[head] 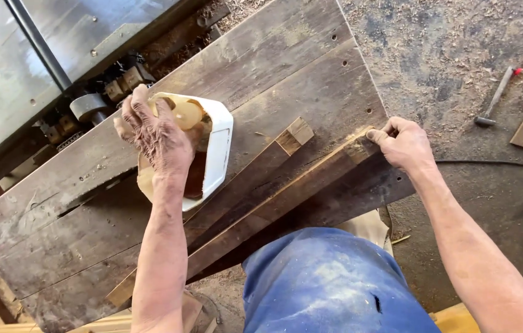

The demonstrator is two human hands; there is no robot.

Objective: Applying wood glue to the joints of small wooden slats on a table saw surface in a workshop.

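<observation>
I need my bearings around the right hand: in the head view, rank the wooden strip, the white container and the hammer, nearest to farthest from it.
1. Wooden strip: its end is gripped by the right hand.
2. Hammer: on the floor, up and right of the hand.
3. White container: across the workbench, at the left hand.

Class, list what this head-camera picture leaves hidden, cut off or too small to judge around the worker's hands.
- Head view: the white container's contents, covered by the left hand.
- Head view: the wooden strip's end, hidden under the right hand.
- Head view: the dark machine by the workbench, cut off by the top edge.
- Head view: the hammer, too small for detail.
</observation>
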